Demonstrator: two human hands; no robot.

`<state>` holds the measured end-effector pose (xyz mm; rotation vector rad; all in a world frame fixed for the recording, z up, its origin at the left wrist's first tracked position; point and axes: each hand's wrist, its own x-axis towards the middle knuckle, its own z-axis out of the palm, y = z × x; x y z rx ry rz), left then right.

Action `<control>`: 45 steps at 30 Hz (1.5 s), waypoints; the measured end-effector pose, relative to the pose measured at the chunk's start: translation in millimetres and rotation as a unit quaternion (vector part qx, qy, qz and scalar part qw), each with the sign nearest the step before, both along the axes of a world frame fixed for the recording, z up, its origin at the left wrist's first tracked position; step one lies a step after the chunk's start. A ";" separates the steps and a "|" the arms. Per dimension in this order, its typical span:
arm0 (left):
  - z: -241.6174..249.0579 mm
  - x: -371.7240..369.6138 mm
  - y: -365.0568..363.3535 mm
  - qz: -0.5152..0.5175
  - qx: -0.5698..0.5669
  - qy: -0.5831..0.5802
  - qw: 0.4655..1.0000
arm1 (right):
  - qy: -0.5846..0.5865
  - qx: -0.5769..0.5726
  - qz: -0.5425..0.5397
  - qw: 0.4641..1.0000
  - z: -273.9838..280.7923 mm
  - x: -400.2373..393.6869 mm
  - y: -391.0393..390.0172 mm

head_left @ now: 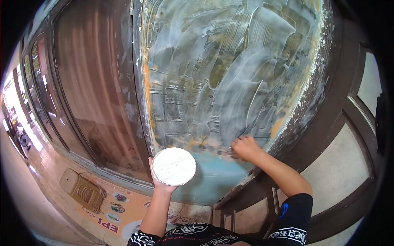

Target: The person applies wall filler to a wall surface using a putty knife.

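Note:
A round container of white paste (173, 166) rests in my left hand (158, 180), whose fingers wrap round its left side and underside. To its right, my right hand (245, 147) is closed against the lower part of the wall panel (230, 82). What its fingers hold, if anything, is too small to make out. Streaky white smears cover the panel above my hands, over grey, green and orange patches. Below them shows a smooth pale blue-green strip (213, 176).
Left of the panel is a dark-framed window with a brown curtain (88, 74). A brown plastic stool (84, 189) lies on a printed orange sheet (111, 217) at the lower left. Dark wooden framing (349, 119) with pale panels stands at the right.

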<state>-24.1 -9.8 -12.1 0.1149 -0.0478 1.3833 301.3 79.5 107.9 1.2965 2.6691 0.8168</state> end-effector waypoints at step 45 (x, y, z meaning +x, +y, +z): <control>7.3 16.3 13.5 -0.021 0.003 0.034 0.999 | 0.301 0.199 -0.026 0.932 240.7 44.9 -14.4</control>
